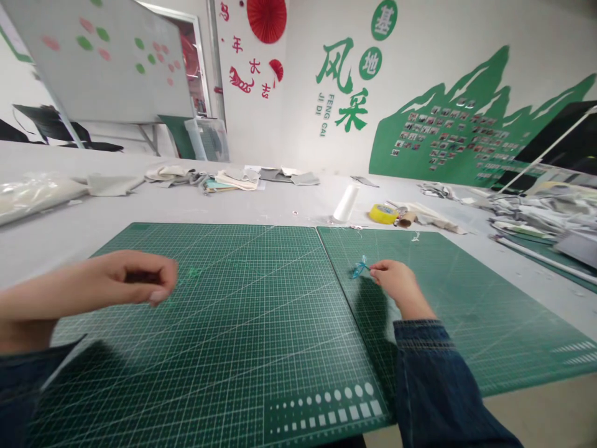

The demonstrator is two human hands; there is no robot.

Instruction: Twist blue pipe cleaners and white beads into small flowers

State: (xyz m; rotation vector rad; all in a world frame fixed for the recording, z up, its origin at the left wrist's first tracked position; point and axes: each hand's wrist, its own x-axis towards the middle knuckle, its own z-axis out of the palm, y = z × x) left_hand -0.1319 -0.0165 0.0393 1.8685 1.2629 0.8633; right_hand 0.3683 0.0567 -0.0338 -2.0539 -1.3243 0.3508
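My right hand [394, 283] pinches the thin stem of a small translucent blue ornament [360, 267] with wing-like loops. It is held over the right-hand green cutting mat [466, 298], near the seam between the two mats. At left, my left hand [144, 277] hovers above the other green cutting mat [242, 323]. Its fingers are curled, with thumb and fingertips together; whatever may be between them cannot be made out. Just beyond those fingers is a small bright green wispy piece [193, 272], blurred against the mat.
Behind the mats stand a white thread cone [346, 204] and a yellow tape roll [383, 214]. Fabric scraps [237, 179] lie along the table's back. A clear plastic bag [40, 194] is at far left, and piled fabric [550, 211] at far right.
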